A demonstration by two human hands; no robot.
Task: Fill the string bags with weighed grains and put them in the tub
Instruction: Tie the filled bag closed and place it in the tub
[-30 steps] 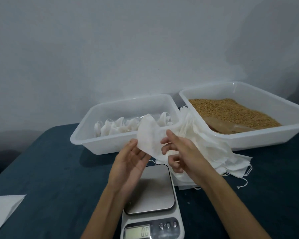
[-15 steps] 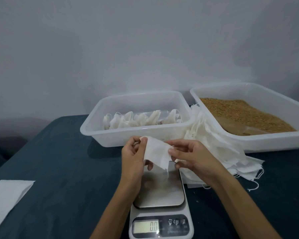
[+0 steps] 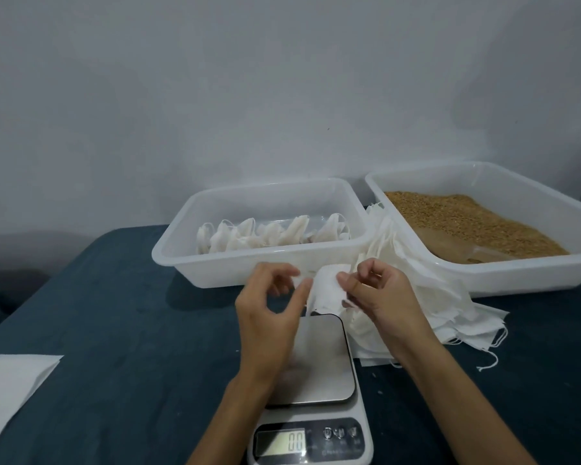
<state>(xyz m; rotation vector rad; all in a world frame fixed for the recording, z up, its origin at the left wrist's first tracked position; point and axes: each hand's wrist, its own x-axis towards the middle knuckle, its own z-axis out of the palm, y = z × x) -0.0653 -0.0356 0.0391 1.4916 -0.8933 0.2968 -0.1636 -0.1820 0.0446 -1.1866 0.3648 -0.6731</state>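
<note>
At the lower left edge of the frame a flat white sheet (image 3: 10,387) lies on the dark teal, felt-like surface (image 3: 121,347). Right of it, at mid-frame, a translucent white plastic tub (image 3: 222,268) holds a row of filled, crumpled white string bags (image 3: 269,234). Just below the tub, the left hand (image 3: 269,317) and the right hand (image 3: 379,297) hold one empty white fabric bag (image 3: 326,292) between them above the scale; each hand's grip is a narrow pinch of thumb and fingertips on the bag's edge. Beneath, a digital kitchen scale (image 3: 319,364) with a smooth steel platform shows zeros. To the right, a fanned stack of flat empty bags (image 3: 457,317) with loose strings lies beside a second rectangular tub (image 3: 503,273) at the right edge, filled with granular golden-brown grains (image 3: 463,219).
</note>
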